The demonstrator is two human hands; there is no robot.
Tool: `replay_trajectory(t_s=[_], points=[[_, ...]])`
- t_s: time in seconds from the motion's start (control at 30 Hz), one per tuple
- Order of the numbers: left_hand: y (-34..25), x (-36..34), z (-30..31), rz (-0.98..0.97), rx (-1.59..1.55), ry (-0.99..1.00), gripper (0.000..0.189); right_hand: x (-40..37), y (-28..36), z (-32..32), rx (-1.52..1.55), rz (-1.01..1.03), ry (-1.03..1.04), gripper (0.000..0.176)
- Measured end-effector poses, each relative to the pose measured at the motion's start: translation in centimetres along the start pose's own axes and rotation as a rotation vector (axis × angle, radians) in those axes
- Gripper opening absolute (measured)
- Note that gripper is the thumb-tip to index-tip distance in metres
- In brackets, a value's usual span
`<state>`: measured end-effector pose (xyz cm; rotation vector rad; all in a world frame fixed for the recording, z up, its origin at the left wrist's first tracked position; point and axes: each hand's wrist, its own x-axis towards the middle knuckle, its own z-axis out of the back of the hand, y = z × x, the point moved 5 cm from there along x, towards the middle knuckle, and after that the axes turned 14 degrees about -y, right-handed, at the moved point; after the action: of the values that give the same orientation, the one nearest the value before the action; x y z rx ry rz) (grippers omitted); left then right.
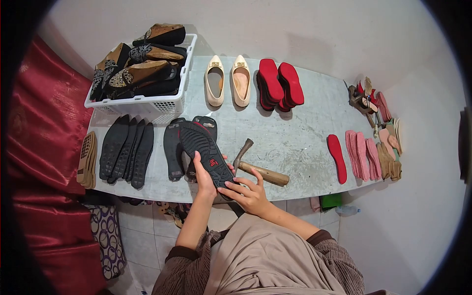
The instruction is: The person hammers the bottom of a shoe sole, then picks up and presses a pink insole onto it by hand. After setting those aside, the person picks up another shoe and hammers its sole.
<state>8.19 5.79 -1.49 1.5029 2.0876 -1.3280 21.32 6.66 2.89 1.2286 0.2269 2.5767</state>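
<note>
A black shoe sole (199,142) with a ridged tread and a red mark is held up slantwise over the table's front edge. My left hand (205,181) is closed around its left side, thumb along the edge and fingertips showing on the far side. My right hand (251,195) grips the lower right end, with fingers lying across the tread. Just beyond it on the table lie another black sole (173,150) and a partly hidden dark sole or sandal (209,123). A hammer (263,173) with a wooden handle rests beside my right hand.
On the grey table (305,132) stand a white basket (142,109) of shoes on lasts, cream flats (215,81), and stacked red soles (269,78). Black soles (118,147) and tan soles (87,160) lie left; a red insole (337,158), pink insoles (357,155) and tools (364,101) lie right.
</note>
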Motion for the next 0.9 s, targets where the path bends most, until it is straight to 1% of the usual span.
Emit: replay_trajectory(t_s=[0.03, 0.07, 0.13, 0.17, 0.2, 0.23, 0.27, 0.3, 0.37, 0.4, 0.43, 0.5, 0.53, 0.57, 0.63, 0.67, 0.7, 0.77, 0.8, 0.83, 0.87, 0.9], points=[[0.0, -0.1, -0.2, 0.014, -0.007, 0.035, 0.065, 0.0, 0.1, 0.3, -0.006, 0.005, -0.02, 0.035], [0.0, 0.2, -0.1, 0.014, -0.003, 0.039, 0.065, -0.1, 0.1, 0.6, -0.012, 0.009, -0.041, 0.035], [-0.2, 1.5, 0.8, 0.023, -0.17, -0.068, 0.046, -0.1, 0.2, 1.2, -0.005, -0.007, -0.043, 0.036], [-0.2, 1.9, 1.1, 0.025, -0.162, -0.063, 0.046, -0.1, 0.2, 1.7, 0.005, -0.02, -0.043, 0.038], [-1.0, 2.2, 1.6, -0.15, -0.128, -0.088, 0.04, 0.0, 0.2, 2.3, -0.003, -0.025, -0.048, 0.038], [-1.8, 2.5, 2.2, -0.325, -0.095, -0.111, 0.037, 0.0, 0.0, 2.8, 0.03, -0.077, -0.014, 0.039], [-1.7, 3.0, 2.7, -0.32, -0.088, -0.065, 0.036, 0.2, -0.3, 3.4, 0.063, -0.126, 0.019, 0.041], [-1.8, 2.8, 2.4, -0.32, -0.084, -0.053, 0.036, 0.5, -0.5, 4.1, 0.055, -0.126, 0.009, 0.041], [-1.3, 2.3, 1.1, -0.064, -0.402, 0.182, 0.038, 1.0, -0.9, 5.7, 0.043, -0.127, 0.015, 0.045], [-1.0, 2.4, 0.6, 0.034, -0.553, 0.313, 0.043, 1.3, -1.2, 6.6, 0.02, -0.117, 0.002, 0.046], [-0.7, 2.3, 0.0, 0.041, -0.546, 0.319, 0.043, 1.9, -1.4, 7.6, 0.011, -0.122, -0.002, 0.046], [0.1, 2.2, -1.6, 0.084, -0.505, 0.332, 0.047, 3.4, -1.8, 9.6, 0.044, -0.174, 0.043, 0.038], [1.0, 2.7, -1.5, 0.079, -0.484, 0.379, 0.045, 4.2, -1.8, 10.6, 0.004, -0.139, 0.087, 0.037], [1.9, 3.4, -1.3, 0.083, -0.481, 0.387, 0.045, 4.7, -1.8, 11.6, -0.004, -0.14, 0.082, 0.037], [2.5, 3.5, -2.3, 0.031, -0.467, 0.457, 0.044, 5.2, -2.2, 13.0, -0.043, -0.095, 0.165, 0.035], [3.1, 3.6, -2.5, 0.082, -0.471, 0.454, 0.039, 5.2, -2.6, 13.7, -0.052, -0.092, 0.18, 0.039], [3.8, 4.0, -2.6, 0.088, -0.471, 0.459, 0.039, 5.5, -2.9, 14.5, -0.059, -0.095, 0.181, 0.039], [5.7, 5.6, -2.3, 0.03, -0.296, 0.367, 0.027, 6.3, -3.8, 16.0, -0.071, -0.107, 0.229, 0.039], [5.9, 5.3, -3.1, 0.084, -0.342, 0.36, 0.018, 6.5, -4.4, 16.7, -0.076, -0.108, 0.23, 0.039], [6.4, 5.4, -3.7, 0.086, -0.343, 0.363, 0.018, 6.8, -5.2, 17.4, -0.047, -0.157, 0.233, 0.04], [6.7, 5.5, -4.0, -0.007, -0.293, 0.386, 0.019, 7.0, -6.1, 18.0, -0.018, -0.206, 0.236, 0.041], [6.8, 5.4, -4.6, -0.098, -0.243, 0.409, 0.021, 7.1, -6.9, 18.6, -0.021, -0.208, 0.237, 0.041]])
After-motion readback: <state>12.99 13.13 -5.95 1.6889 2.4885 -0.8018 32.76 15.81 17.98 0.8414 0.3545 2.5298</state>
